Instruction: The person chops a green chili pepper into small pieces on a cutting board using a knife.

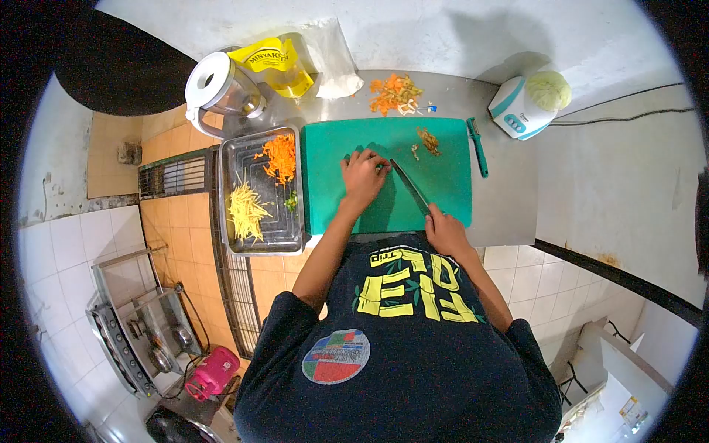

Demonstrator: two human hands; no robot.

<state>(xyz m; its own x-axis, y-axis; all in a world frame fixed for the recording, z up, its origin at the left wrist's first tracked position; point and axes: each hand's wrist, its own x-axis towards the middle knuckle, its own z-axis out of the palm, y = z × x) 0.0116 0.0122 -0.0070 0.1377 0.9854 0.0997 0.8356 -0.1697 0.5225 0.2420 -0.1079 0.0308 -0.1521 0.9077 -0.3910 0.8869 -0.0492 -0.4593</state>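
Currently grasping knife (pixel 411 186) with right fingers (pixel 436 218), curling left fingers (pixel 375 160) over green board (pixel 325 162), grip contents unclear, tray (pixel 277 230) at nine o'clock, peeler (pixel 480 153) at three.

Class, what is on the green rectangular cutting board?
Brownish scraps and pale bits lie on the green rectangular cutting board. The left hand and the long metal knife in the right hand are over it; whatever the left hand covers cannot be seen.

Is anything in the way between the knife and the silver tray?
Yes: the left hand, over the green board, is between the knife and the silver tray. I see nothing else there.
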